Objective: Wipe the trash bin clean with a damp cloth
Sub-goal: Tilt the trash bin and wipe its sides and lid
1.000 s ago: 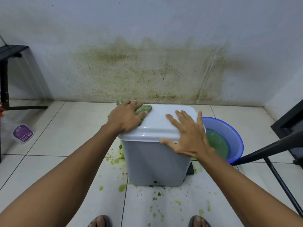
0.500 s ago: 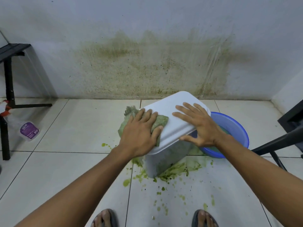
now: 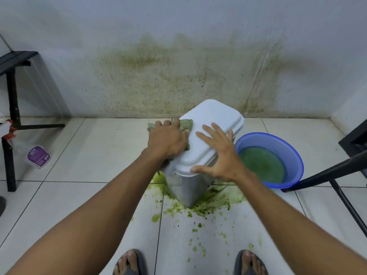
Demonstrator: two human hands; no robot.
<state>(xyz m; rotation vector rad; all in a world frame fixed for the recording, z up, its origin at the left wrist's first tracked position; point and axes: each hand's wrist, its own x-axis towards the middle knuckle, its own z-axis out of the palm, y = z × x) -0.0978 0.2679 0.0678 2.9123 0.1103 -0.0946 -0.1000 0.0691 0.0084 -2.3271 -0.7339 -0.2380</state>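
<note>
Wiping the trash bin lid, cloth in left grip, right grip steadying.

Sandalled feet (image 3: 129, 262) at bottom edge, then green splatter (image 3: 210, 199) on the floor tiles round the bin's base. Trash bin (image 3: 188, 187) stands on the floor mid-frame, seems tilted, lid (image 3: 216, 118) closed. Left grip (image 3: 168, 139) curled round a green cloth (image 3: 185, 125), pressing it on the lid's left edge. Right grip (image 3: 220, 157) released, flat with fingers spread on the lid's near right side. Blue basin (image 3: 258, 139) of greenish water just right of the bin; contact unclear. Spray bottle (image 3: 37, 155) lies on the floor far left. Wall (image 3: 158, 76) behind is smeared green. Progress: lid top looks mostly white; lower side shows faint marks and the base sits in the mess, so I judge it about midway, with sides and base left.
</note>
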